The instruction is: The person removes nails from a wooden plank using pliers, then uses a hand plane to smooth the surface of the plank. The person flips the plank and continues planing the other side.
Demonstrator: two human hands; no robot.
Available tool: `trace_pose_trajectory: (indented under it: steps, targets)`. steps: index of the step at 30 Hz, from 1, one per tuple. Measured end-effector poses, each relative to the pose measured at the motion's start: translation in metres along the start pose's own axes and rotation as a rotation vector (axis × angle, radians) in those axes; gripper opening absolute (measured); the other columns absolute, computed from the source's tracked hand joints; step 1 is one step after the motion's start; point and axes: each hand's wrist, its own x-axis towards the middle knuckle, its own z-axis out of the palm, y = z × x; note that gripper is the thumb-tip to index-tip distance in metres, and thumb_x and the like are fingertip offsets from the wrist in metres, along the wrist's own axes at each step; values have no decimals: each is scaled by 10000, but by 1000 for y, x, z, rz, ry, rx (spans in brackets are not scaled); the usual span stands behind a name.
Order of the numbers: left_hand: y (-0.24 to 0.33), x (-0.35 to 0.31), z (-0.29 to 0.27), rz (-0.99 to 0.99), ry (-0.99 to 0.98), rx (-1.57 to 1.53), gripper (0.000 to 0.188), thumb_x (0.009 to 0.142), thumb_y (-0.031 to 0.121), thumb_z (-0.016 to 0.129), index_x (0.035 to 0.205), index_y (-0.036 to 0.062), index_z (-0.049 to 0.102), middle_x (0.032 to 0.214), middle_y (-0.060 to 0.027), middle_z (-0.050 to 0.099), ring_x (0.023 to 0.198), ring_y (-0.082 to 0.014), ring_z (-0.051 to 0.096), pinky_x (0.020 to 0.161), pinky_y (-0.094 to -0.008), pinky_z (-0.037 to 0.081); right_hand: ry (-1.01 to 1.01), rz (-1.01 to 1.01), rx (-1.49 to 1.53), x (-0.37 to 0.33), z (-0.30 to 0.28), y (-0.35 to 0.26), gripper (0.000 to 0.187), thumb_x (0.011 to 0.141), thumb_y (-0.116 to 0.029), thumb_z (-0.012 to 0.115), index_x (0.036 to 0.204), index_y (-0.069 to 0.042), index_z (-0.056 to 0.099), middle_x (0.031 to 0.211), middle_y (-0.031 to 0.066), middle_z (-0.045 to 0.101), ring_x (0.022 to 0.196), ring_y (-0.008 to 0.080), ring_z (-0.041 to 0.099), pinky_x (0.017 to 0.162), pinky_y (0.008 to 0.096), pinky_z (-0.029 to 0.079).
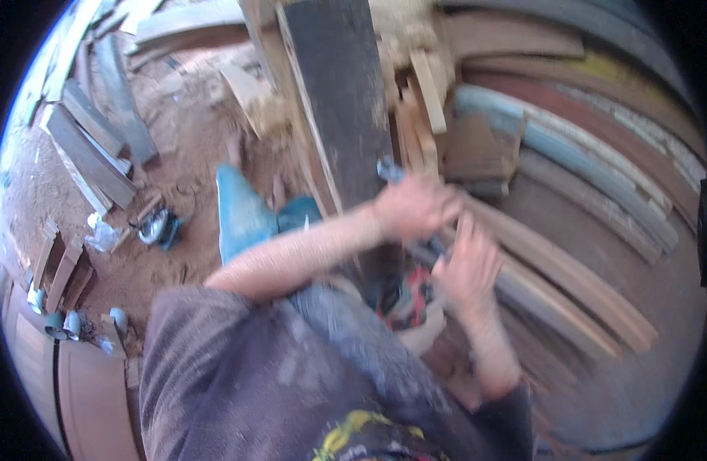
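My left hand (419, 206) is closed at the near end of a dark, flat board (338, 92). A small blue piece (388, 167) sticks out just beyond its knuckles. Close by on the right, my right hand (470, 265) has its fingers bent and almost touches the left one. A dark bluish part (424, 250) shows beneath the two hands. Blur and the fingers themselves hide what they grip. Long light wooden strips (561, 269) run from beside my hands toward the lower right; whether either hand touches them I cannot tell.
Painted and bare planks (599, 161) are stacked along the right. Offcuts (426, 92) lie past the board. On the dirt floor at left are grey boards (92, 157), a blue-and-dark object (157, 227) and a clear plastic bag (102, 232). Something red and black (415, 296) sits below my hands.
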Motion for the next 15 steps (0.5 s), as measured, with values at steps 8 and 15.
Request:
trace_pose_trajectory:
  steps: [8, 15]
  targets:
    - [9, -20, 17, 101, -145, 95, 149, 887, 246, 680, 968, 124, 653, 905, -30, 669, 893, -214, 706, 803, -386, 541, -27, 139, 204, -36, 73, 5, 565, 788, -45, 722, 1311, 63, 539, 1044, 262, 697, 961, 484, 699, 817, 582, 561]
    - [-2, -24, 19, 109, -270, 78, 194, 844, 271, 696, 962, 149, 602, 892, -25, 629, 892, -221, 661, 832, -382, 492, 26, 62, 390, -47, 81, 17, 647, 868, -136, 793, 1414, 50, 501, 1074, 286, 692, 940, 496, 694, 834, 571, 541]
